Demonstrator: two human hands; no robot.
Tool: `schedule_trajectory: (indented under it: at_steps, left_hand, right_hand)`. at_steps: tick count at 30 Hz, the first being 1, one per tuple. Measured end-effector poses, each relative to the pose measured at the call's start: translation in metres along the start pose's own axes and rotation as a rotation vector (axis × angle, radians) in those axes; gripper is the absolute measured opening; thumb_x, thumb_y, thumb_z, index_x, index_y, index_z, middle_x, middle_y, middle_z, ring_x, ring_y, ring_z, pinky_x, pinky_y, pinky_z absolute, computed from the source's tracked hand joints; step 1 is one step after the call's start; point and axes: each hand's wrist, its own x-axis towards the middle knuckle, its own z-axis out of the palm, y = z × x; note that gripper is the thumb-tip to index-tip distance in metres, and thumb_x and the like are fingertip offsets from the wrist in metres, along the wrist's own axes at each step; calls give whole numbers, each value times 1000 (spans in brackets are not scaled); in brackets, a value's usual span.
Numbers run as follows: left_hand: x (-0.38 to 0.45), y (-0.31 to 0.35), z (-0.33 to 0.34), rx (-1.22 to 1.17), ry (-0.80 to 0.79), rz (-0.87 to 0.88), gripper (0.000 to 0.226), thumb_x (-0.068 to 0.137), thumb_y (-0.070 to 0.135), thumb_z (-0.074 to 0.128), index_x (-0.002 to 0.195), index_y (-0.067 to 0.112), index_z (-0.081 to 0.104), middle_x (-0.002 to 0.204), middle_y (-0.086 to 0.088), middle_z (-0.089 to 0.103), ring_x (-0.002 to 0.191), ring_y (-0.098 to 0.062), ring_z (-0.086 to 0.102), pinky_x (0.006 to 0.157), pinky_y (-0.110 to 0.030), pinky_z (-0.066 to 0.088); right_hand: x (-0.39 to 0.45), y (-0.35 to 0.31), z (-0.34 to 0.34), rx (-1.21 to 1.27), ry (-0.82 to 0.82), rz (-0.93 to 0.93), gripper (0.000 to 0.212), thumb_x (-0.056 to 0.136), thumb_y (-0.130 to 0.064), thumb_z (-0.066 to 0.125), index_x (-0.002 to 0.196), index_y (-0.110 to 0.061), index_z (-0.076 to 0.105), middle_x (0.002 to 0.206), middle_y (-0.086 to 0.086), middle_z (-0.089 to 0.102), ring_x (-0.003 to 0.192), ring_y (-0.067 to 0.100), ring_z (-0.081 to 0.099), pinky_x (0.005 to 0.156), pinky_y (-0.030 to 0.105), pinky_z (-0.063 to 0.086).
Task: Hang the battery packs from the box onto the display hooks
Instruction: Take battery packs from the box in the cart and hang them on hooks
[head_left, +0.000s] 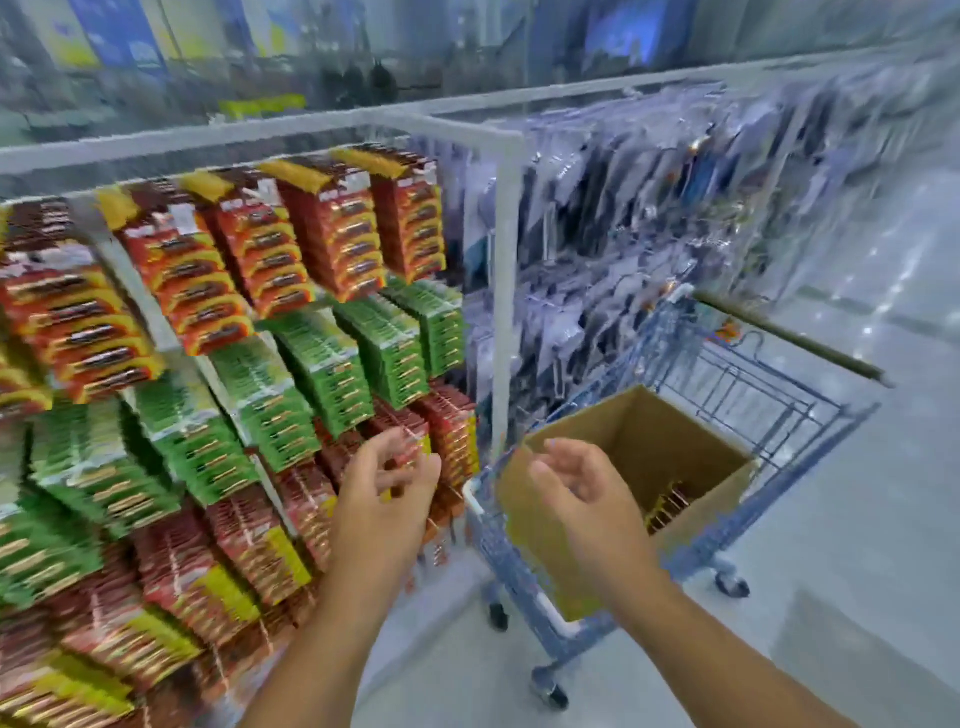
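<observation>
The left hand (387, 491) is raised at the lower centre of the frame, in front of the bottom rows of the display rack (498, 270). Its fingers (400, 441) are loosely curled with the tips near the red battery packs (405, 431) hanging there; the blur makes it impossible to tell whether they pinch a pack or only hover at it. The right hand (582, 491) sits just right of centre, palm turned inward, its fingers (563, 449) relaxed and slightly spread, holding nothing, in front of the near corner of the cardboard box (691, 452).

The box stands open in a blue wire trolley (753, 395) at the lower right of the frame, beside the end of the rack. A few yellow and red packs (667, 506) lie at its bottom.

The rack fills the left half of the frame: orange packs (332, 234) hang in the top rows, green packs (322, 364) in the middle, and red packs with yellow edges lower down. To the right of the white upright, clear-bagged goods (623, 234) hang in blurred rows.
</observation>
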Motion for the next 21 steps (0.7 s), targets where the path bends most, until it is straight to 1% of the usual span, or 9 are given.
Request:
schedule_trajectory:
  at_steps: [2,3,5,6,8,11,15,18,21]
  left_hand:
    - [-7,3,47,5,-52,-13,36,98,35,68,132,37,56,131,15,61,94,22,58,67,-4,45]
    - [-8,4,67,1,-70,-15,35,99,32,68,132,35,57,130,14,61,90,24,58,66,-2,45]
    - [-10,6,104,0,-107,-21,34,98,31,69,128,38,55,128,15,61,90,22,60,75,-10,49]
    - [-9,6,121,0,-124,-28,34,98,32,70,127,39,55,125,17,62,92,17,62,82,-20,53]
    - [-2,3,151,13,-149,-51,34,97,32,70,128,38,55,126,17,62,97,9,63,87,-31,55]
    - [19,-5,192,31,-179,-50,32,98,32,70,128,33,59,131,15,60,97,10,63,75,-15,53]
    - [59,-29,248,16,-222,-119,31,98,37,68,128,38,59,130,21,60,97,12,61,88,-32,55]
    - [91,-51,286,14,-278,-160,31,99,34,68,128,37,56,128,18,58,98,10,60,79,-19,47]
    - [113,-72,313,38,-323,-217,28,98,34,69,122,43,56,130,17,58,102,3,63,79,-20,47]
  right_hand:
    - [6,13,-48,-5,45,31,17,98,-22,72,112,-29,66,104,-9,71,88,-6,66,75,11,50]
    - [11,19,-69,-5,73,42,16,97,-20,72,111,-27,67,103,-7,70,85,-7,65,77,11,49]
    - [24,27,-104,-10,112,66,16,98,-16,71,113,-20,67,101,-3,69,79,-11,63,76,8,48]
    - [31,31,-119,-16,132,74,17,98,-15,71,114,-18,67,101,-2,68,78,-12,62,75,7,48]
    - [49,40,-145,-16,167,94,16,98,-18,71,114,-20,68,102,-3,68,81,-11,63,75,8,48]
    - [76,54,-174,-36,200,143,15,98,-27,72,112,-28,68,104,-9,69,97,0,66,80,15,47]
    - [118,74,-203,-114,219,187,17,98,-30,71,114,-30,67,105,-8,70,100,6,67,78,14,51]
    - [149,94,-221,-190,216,228,17,96,-32,73,112,-33,68,103,-8,71,97,8,68,85,24,55]
    - [175,111,-235,-254,188,265,16,96,-33,72,111,-34,68,101,-9,71,93,2,66,80,17,51]
